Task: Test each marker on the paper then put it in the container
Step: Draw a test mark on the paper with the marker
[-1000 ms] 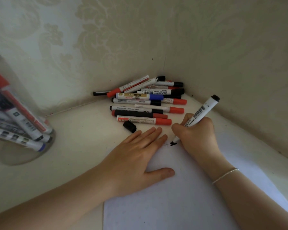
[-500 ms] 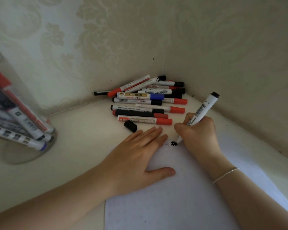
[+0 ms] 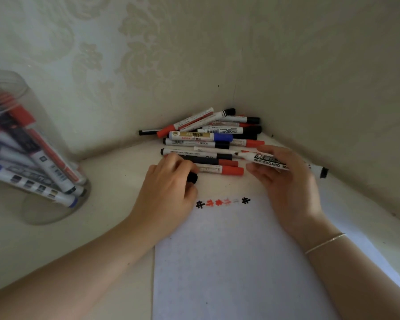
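A jar (image 3: 56,204) of markers stands far left. The left hand (image 3: 169,192) pinches a black cap (image 3: 192,177) just above the paper (image 3: 229,262). A pile (image 3: 208,139) fills the corner. The right hand (image 3: 286,181) grips an uncapped marker (image 3: 267,159) level, nib leftward.

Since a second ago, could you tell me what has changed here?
The right hand lifted the marker off the paper, now level. The left hand left the paper to grip the black cap, uncovering test marks. Marker pile and jar unchanged.
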